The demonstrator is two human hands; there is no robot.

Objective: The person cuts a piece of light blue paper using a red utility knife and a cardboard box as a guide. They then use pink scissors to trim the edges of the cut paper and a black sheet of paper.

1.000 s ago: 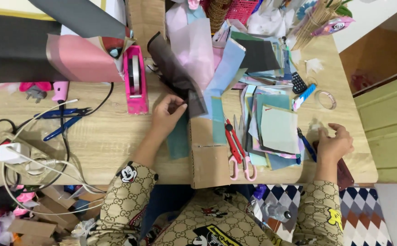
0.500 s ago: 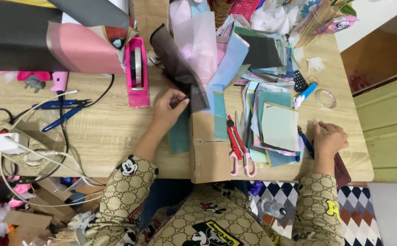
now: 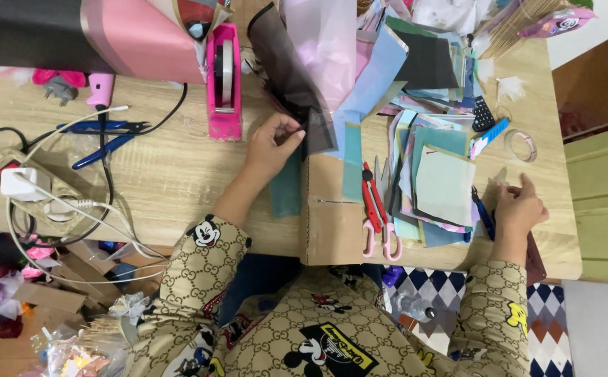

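My left hand [image 3: 270, 147] pinches the lower edge of a dark translucent sheet [image 3: 286, 73] that stands up from the wooden table [image 3: 157, 174], over a teal paper piece [image 3: 286, 188]. Beside it lies a brown cardboard board [image 3: 332, 230] with red-handled scissors [image 3: 377, 209] on it. My right hand [image 3: 519, 208] rests on the table at the right, fingers curled on a small clear piece; what it holds is hard to tell. A blue pen [image 3: 482, 213] lies just left of that hand, next to a stack of teal and blue papers [image 3: 443, 185].
A pink tape dispenser [image 3: 223, 80] stands behind my left hand. Blue snips [image 3: 105, 136], a pink glue gun [image 3: 98, 87], a power strip with white cables [image 3: 25, 188], a clear tape roll [image 3: 523, 145] and rolled pink and black sheets [image 3: 73, 35] crowd the table.
My right hand has slid a little left and forward along the table's right edge. My left hand stays pinched on the dark sheet.
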